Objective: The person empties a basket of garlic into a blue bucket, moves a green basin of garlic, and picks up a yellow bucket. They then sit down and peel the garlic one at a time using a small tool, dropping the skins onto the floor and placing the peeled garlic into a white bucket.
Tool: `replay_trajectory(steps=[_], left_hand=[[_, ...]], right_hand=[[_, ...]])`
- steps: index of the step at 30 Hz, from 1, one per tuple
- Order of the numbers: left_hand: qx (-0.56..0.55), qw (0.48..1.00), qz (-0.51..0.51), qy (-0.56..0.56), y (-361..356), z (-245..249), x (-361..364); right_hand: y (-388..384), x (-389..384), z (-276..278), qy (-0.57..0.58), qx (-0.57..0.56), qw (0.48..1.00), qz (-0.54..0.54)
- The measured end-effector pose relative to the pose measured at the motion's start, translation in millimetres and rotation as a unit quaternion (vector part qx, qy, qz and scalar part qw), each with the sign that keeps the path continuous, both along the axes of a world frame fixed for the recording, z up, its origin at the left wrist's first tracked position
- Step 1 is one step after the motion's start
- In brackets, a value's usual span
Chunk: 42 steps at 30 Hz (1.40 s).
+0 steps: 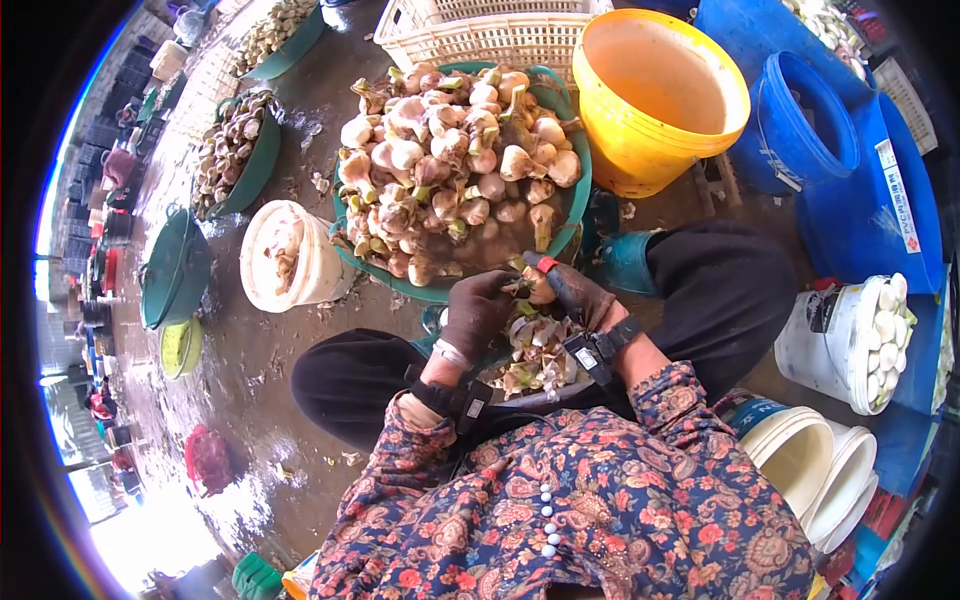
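bulb [537, 288] held over the lap, just short of the green basin [578, 212] heaped with unpeeled ones. gloved left hand [478, 312] curled on it, gloved right hand [585, 298] closed on it too, red band at one fingertip. peelings [535, 360] below. around: one yellow bucket [655, 95], two blue tubs [805, 125], one white bucket [830, 345] of peeled pieces. blue label [900, 195] reads "pvc", the rest illegible.

— How many green basins [175, 270]?
— Four; three hold bulbs [460, 160].
— And buckets?
— One yellow bucket [625, 150], two blue tubs [810, 125], two single white buckets [320, 275], plus a nested white stack [800, 455] at the floor's lower right edge.
— Crates?
— One white crate [480, 35].
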<state>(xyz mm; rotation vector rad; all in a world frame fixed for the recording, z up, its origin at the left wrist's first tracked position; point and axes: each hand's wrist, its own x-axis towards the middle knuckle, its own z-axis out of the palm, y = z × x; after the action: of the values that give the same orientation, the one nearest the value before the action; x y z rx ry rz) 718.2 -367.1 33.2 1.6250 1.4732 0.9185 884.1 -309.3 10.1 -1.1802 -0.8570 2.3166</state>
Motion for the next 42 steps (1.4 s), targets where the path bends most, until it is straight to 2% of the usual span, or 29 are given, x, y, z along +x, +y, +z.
replay_trajectory(steps=[1, 2, 3, 4, 6, 8, 9, 10, 11, 12, 13, 14, 18, 19, 20, 21, 22, 24, 25, 26, 28, 29, 30, 32, 33, 35, 36, 38, 42], left_hand=[[-0.068, 0.992, 0.045, -0.094, 0.5, 4.8, 2.9], [-0.067, 0.992, 0.047, -0.095, 1.1, 10.2, 2.9], [-0.177, 0.943, 0.129, -0.252, 3.1, 16.7, 1.4], [-0.279, 0.85, 0.203, -0.398, 6.1, 24.0, 1.5], [-0.284, 0.858, 0.19, -0.382, 6.0, 8.8, -7.2], [-0.169, 0.768, 0.103, -0.609, 4.8, 6.3, -4.7], [-0.082, 0.836, 0.042, -0.54, 0.7, -8.3, -11.3], [-0.08, 0.836, 0.044, -0.541, -0.9, 0.2, -15.1], [0.032, 0.968, 0.025, -0.249, -2.1, 15.8, -18.4], [0.138, 0.988, 0.004, 0.073, -2.4, 25.1, -22.3], [0.141, 0.985, 0.006, 0.1, -0.7, 11.2, -28.1], [0.141, 0.985, 0.006, 0.1, 0.6, 7.3, -30.6], [0.069, 0.992, 0.001, 0.108, -4.3, 17.7, -27.0], [0.033, 0.999, 0.037, -0.017, -6.6, 21.4, -24.6], [-0.004, 0.987, 0.072, -0.142, -6.3, 22.1, -22.3], [0.172, 0.981, 0.015, 0.093, -5.3, 17.1, -28.0], [0.148, 0.98, -0.021, 0.13, -12.2, 20.0, -32.4], [0.212, 0.975, -0.06, 0.031, -17.4, 36.4, -30.1], [0.001, 0.98, -0.047, -0.195, -23.2, 53.6, -28.0], [0.035, 0.932, -0.064, -0.354, -24.0, 56.4, -23.5], [-0.03, 0.726, -0.123, -0.676, -30.6, 77.3, -29.8], [-0.004, 0.737, -0.158, -0.657, -26.5, 80.8, -35.8], [-0.017, 0.749, -0.193, -0.633, -25.0, 85.1, -38.6], [-0.27, 0.889, -0.179, -0.324, -11.1, 114.7, -44.5], [-0.27, 0.915, -0.187, -0.234, -4.0, 83.3, -48.1], [-0.153, 0.97, -0.15, 0.113, 15.4, 54.5, -27.9], [-0.098, 0.956, -0.095, 0.261, 23.6, 34.8, -22.3], [-0.116, 0.959, -0.052, 0.255, 48.6, 0.6, -7.5], [-0.22, 0.921, -0.003, 0.32, 97.4, -10.1, 40.2]], right_hand=[[-0.8, -0.3, 4.4, 0.013, 0.021, 1.0, -0.008], [-1.3, -0.2, 9.3, 0.013, 0.021, 1.0, -0.006], [-0.9, -0.1, 14.5, 0.041, 0.06, 0.997, 0.003], [-0.1, 0.6, 20.8, 0.069, 0.098, 0.993, 0.011], [-2.5, 1.6, 31.7, 0.097, 0.135, 0.986, 0.018], [-5.8, 0.3, 40.1, 0.197, 0.146, 0.969, 0.019], [-4.0, 1.0, 36.4, 0.196, 0.129, 0.972, 0.025], [-4.4, -1.0, 28.7, 0.196, 0.13, 0.972, 0.028], [-5.2, -5.0, 22.1, 0.076, 0.367, 0.927, 0.012], [-6.3, -7.7, 15.7, -0.048, 0.579, 0.814, -0.006], [-12.2, -9.1, 26.4, -0.21, 0.685, 0.698, 0.006], [-11.9, -9.7, 24.3, -0.211, 0.685, 0.698, 0.005], [-10.8, -15.3, 12.4, -0.178, 0.6, 0.778, -0.059], [-5.9, -16.8, 14.1, -0.08, 0.375, 0.91, -0.156], [-2.2, -15.5, 16.0, 0.024, 0.119, 0.963, -0.24], [-2.4, -5.4, 19.0, 0.0, 0.033, 0.967, -0.254], [0.0, 0.3, 4.5, -0.002, 0.032, 0.966, -0.256], [10.9, 11.7, -36.5, 0.032, 0.013, 0.969, -0.246], [0.9, 4.7, 3.0, 0.07, -0.07, 0.948, -0.302], [1.4, 7.9, -6.2, 0.069, -0.071, 0.947, -0.304], [4.9, 23.1, -40.0, 0.262, -0.127, 0.929, -0.228], [6.9, 32.3, -42.3, 0.311, -0.089, 0.937, -0.129], [6.1, 34.2, -46.6, 0.312, -0.089, 0.937, -0.129], [4.1, 31.3, -28.6, 0.094, -0.045, 0.98, -0.171], [7.0, 28.8, -26.9, 0.094, -0.046, 0.98, -0.171], [23.5, 25.5, -24.2, 0.08, 0.009, 0.953, -0.291], [38.7, 33.2, -18.7, 0.258, -0.037, 0.906, -0.333], [46.6, 44.1, 66.8, 0.326, 0.009, 0.884, -0.336], [56.9, 62.6, 73.8, 0.261, 0.113, 0.91, -0.302]])
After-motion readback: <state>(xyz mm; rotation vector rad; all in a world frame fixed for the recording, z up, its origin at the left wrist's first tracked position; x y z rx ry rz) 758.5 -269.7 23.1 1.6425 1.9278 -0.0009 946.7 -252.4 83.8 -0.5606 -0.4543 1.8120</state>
